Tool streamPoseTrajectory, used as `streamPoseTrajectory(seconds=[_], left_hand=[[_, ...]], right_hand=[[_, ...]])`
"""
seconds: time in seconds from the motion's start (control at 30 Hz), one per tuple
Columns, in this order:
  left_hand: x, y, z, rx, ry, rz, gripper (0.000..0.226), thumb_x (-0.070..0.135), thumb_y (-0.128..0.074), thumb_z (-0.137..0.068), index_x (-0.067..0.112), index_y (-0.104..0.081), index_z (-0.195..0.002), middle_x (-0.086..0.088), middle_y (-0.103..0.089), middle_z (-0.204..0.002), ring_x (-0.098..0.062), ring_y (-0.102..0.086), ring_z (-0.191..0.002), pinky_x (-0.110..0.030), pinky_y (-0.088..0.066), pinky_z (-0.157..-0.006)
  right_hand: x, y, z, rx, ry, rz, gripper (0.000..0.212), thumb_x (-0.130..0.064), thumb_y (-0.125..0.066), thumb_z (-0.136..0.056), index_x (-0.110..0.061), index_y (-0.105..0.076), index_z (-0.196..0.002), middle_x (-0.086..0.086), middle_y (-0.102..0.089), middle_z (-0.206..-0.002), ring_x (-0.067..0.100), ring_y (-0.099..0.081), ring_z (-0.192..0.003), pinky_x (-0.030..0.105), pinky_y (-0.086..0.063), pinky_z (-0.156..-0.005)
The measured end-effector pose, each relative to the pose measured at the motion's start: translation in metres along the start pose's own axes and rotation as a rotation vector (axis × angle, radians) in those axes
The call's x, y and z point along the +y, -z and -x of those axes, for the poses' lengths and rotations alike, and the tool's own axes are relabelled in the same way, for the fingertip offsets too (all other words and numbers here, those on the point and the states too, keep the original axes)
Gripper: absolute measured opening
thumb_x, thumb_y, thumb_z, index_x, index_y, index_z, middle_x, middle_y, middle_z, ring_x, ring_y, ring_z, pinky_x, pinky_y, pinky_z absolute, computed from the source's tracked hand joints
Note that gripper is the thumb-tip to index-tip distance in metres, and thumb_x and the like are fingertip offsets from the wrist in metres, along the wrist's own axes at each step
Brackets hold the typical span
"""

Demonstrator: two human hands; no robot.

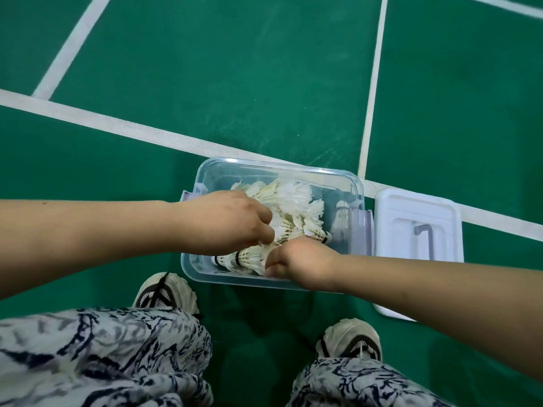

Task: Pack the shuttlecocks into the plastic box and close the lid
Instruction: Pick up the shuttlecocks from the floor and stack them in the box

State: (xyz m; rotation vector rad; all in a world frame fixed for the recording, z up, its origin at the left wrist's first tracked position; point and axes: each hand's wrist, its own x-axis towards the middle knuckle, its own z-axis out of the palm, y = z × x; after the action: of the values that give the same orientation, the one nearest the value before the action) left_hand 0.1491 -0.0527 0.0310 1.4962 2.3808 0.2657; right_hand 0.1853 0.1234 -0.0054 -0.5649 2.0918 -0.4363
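Left hand (223,221): curled down over the white feather shuttlecocks (289,195), fingertips buried in the feathers. I cannot tell whether it grips any.
Right hand (299,265): just beside the left hand, with thumb and fingers wrapped round the feather end of a nested row lying flat, corks pointing left.
Shuttlecocks: I see them heaped under and just beyond both hands, inside the box.
Box: clear rectangular plastic box (205,171), open, on the floor beneath both hands.
Lid: white plastic lid (417,212) with a grey handle, flat on the floor right of the right hand, just beside the box.
Floor: green court floor (235,83) with white lines, beyond the hands.
Below the forearms: pale trainers (164,292) and patterned trousers (102,356).
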Motion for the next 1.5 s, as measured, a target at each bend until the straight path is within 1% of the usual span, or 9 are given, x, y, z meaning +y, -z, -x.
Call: streamPoseTrajectory(seconds=[0.23, 0.37, 0.5, 0.67, 0.73, 0.93, 1.2, 1.4, 1.5], left_hand=[[0.008, 0.002, -0.008, -0.127, 0.061, 0.085, 0.022, 0.028, -0.043, -0.091, 0.018, -0.062, -0.096, -0.004, -0.058, -0.086, -0.027, -0.057, -0.078, -0.041, -0.049, -0.069], [0.013, 0.008, -0.015, 0.001, -0.007, 0.139, 0.040, 0.039, -0.029, -0.084, 0.018, -0.063, -0.090, -0.002, -0.059, -0.080, -0.026, -0.059, -0.070, -0.038, -0.050, -0.060], [0.014, 0.012, -0.020, 0.125, -0.013, 0.128, 0.031, 0.035, -0.036, -0.084, 0.019, -0.061, -0.093, 0.000, -0.060, -0.077, -0.022, -0.057, -0.072, -0.031, -0.047, -0.059], [0.006, 0.005, -0.021, 0.248, 0.047, 0.109, 0.033, 0.031, -0.050, -0.082, 0.020, -0.047, -0.113, -0.003, -0.062, -0.101, -0.014, -0.042, -0.099, -0.026, -0.036, -0.084], [0.005, 0.003, -0.022, 0.272, 0.086, 0.085, 0.042, 0.031, -0.052, -0.080, 0.017, -0.043, -0.119, -0.008, -0.059, -0.108, -0.015, -0.039, -0.102, -0.026, -0.030, -0.088], [-0.005, 0.001, -0.023, 0.261, 0.227, 0.026, 0.046, 0.026, -0.057, -0.080, 0.012, -0.046, -0.122, -0.012, -0.057, -0.113, -0.028, -0.049, -0.105, -0.038, -0.043, -0.090], [-0.013, -0.004, -0.028, 0.212, 0.230, -0.032, 0.046, 0.036, -0.037, -0.080, 0.017, -0.043, -0.121, -0.008, -0.058, -0.109, -0.026, -0.052, -0.100, -0.036, -0.046, -0.087], [-0.015, -0.006, -0.032, 0.183, 0.216, -0.040, 0.044, 0.035, -0.036, -0.080, 0.015, -0.044, -0.119, -0.011, -0.058, -0.109, -0.031, -0.055, -0.099, -0.038, -0.046, -0.087], [-0.017, -0.007, -0.031, 0.178, 0.257, -0.025, 0.045, 0.033, -0.041, -0.080, 0.013, -0.046, -0.120, -0.014, -0.055, -0.115, -0.033, -0.054, -0.103, -0.041, -0.045, -0.089]], right_hand=[[0.003, 0.004, 0.036, 0.406, -0.086, -0.146, 0.027, -0.045, -0.060, -0.082, -0.021, -0.047, -0.082, -0.006, -0.057, -0.079, 0.018, -0.053, -0.073, 0.035, -0.044, -0.065], [-0.004, 0.006, 0.044, 0.556, -0.060, -0.137, 0.034, -0.046, -0.061, -0.081, -0.026, -0.043, -0.102, -0.011, -0.042, -0.097, 0.010, -0.044, -0.082, 0.030, -0.037, -0.069], [0.001, 0.011, 0.044, 0.600, -0.022, -0.082, 0.023, -0.045, -0.053, -0.087, -0.024, -0.055, -0.095, -0.011, -0.036, -0.077, 0.009, -0.038, -0.079, 0.028, -0.030, -0.065], [0.006, 0.012, 0.050, 0.599, 0.008, -0.069, 0.013, -0.036, -0.052, -0.089, -0.024, -0.051, -0.082, -0.015, -0.033, -0.062, 0.012, -0.038, -0.071, 0.029, -0.026, -0.057], [0.009, 0.010, 0.053, 0.589, 0.012, -0.074, 0.018, -0.033, -0.052, -0.089, -0.026, -0.042, -0.076, -0.014, -0.032, -0.060, 0.013, -0.037, -0.069, 0.019, -0.027, -0.054], [0.016, -0.001, 0.054, 0.496, -0.015, -0.095, 0.018, -0.036, -0.050, -0.089, -0.027, -0.043, -0.076, -0.012, -0.039, -0.061, 0.014, -0.043, -0.069, 0.031, -0.029, -0.057], [0.016, -0.020, 0.034, 0.335, 0.028, -0.068, 0.020, -0.029, -0.045, -0.092, -0.018, -0.062, -0.091, 0.008, -0.065, -0.096, 0.027, -0.056, -0.091, 0.032, -0.041, -0.072], [0.024, -0.019, 0.021, 0.194, -0.010, -0.183, 0.019, -0.024, -0.046, -0.091, -0.019, -0.062, -0.084, 0.004, -0.057, -0.083, 0.020, -0.049, -0.079, 0.026, -0.035, -0.068], [0.023, -0.012, 0.022, 0.202, -0.034, -0.174, 0.022, -0.035, -0.048, -0.088, -0.020, -0.064, -0.091, 0.001, -0.063, -0.087, 0.019, -0.056, -0.080, 0.028, -0.045, -0.068]])
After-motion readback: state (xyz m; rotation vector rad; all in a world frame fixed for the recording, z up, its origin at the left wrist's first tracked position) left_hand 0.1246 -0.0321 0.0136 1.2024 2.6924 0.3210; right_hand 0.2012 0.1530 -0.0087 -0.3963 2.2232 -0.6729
